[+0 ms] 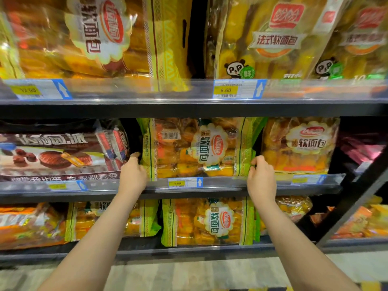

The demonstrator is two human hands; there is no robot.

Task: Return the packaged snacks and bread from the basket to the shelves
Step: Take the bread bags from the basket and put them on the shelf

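- Left hand (132, 172) grips left edge of bread bag (197, 147), fingers curled round it; right hand (261, 176) pinches the bag's right edge
- bread bag stands upright on middle shelf (220, 186), between chocolate pie pack (56, 154) and another bread pack (299, 144)
- price tag (185, 182) just below the bag

Both hands, left hand (132, 173) and right hand (261, 177), apparently grip bread bag (197, 148).

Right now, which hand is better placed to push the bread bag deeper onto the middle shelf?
Left, slightly: the left hand grips the bread bag's edge; the right hand's fingers only touch its other edge.
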